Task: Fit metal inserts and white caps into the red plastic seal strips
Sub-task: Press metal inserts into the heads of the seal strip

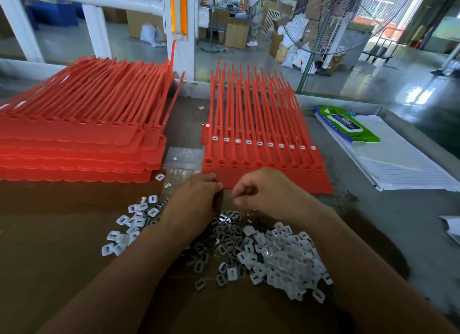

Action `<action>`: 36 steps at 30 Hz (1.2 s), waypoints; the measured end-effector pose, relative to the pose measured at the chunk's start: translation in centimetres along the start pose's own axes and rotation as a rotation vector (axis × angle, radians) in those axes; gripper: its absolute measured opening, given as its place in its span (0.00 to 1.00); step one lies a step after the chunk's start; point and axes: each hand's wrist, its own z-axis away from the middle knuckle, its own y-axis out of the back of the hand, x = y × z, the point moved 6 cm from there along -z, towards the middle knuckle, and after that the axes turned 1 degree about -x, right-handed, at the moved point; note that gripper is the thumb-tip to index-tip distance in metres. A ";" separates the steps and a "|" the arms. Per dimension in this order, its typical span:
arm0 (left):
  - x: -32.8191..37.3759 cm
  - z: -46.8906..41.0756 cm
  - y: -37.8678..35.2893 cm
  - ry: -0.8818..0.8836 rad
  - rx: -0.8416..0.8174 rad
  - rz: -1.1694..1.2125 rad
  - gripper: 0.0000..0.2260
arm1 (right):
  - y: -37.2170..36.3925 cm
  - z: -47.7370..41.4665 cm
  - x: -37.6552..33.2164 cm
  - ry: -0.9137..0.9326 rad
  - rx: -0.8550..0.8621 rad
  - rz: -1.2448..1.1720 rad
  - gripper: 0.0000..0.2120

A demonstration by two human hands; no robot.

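Seal strips point(258, 124) lying near-to-far, tails pointing away, left hand point(196, 199) grip pinching their near edge, right hand point(263, 194) grip unclear

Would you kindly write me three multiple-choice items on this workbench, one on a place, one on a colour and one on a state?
1. Where does the tall stack of red strips lie?
A. to the left of the left hand
B. on a shelf
C. in a drawer

2. What colour is most of the packet on the papers?
A. black
B. green
C. red

3. How are the spare caps and metal inserts kept?
A. sorted in trays
B. sealed in a bag
C. heaped loose on the table

Answers:
1 A, the stack fills the left side of the bench.
2 B, its wrapper is bright green round a blue label.
3 C, they lie mixed in an open pile near the forearms.
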 end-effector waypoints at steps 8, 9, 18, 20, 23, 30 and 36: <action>0.1 -0.1 0.1 0.008 0.030 0.005 0.19 | -1.3 0.6 1.5 -0.034 -0.007 -0.039 0.06; 0.0 -0.1 0.1 0.012 0.027 0.004 0.19 | -1.3 0.6 1.5 -0.031 -0.010 -0.037 0.07; -0.2 -0.2 -0.2 0.015 0.030 0.010 0.20 | -1.5 0.5 1.5 -0.001 0.000 0.012 0.06; -0.3 -0.3 -0.2 0.015 0.025 0.006 0.20 | -1.5 0.6 1.7 -0.015 0.010 -0.027 0.08; -0.4 -0.3 -0.3 0.014 0.023 0.007 0.20 | -1.4 0.7 1.9 -0.025 0.014 -0.089 0.09; -0.4 -0.3 -0.3 0.016 0.033 0.015 0.20 | -1.0 1.0 1.5 0.000 0.050 -0.182 0.10; -0.3 -0.3 -0.3 0.007 0.025 0.013 0.20 | -1.2 1.2 1.3 0.011 0.037 -0.245 0.10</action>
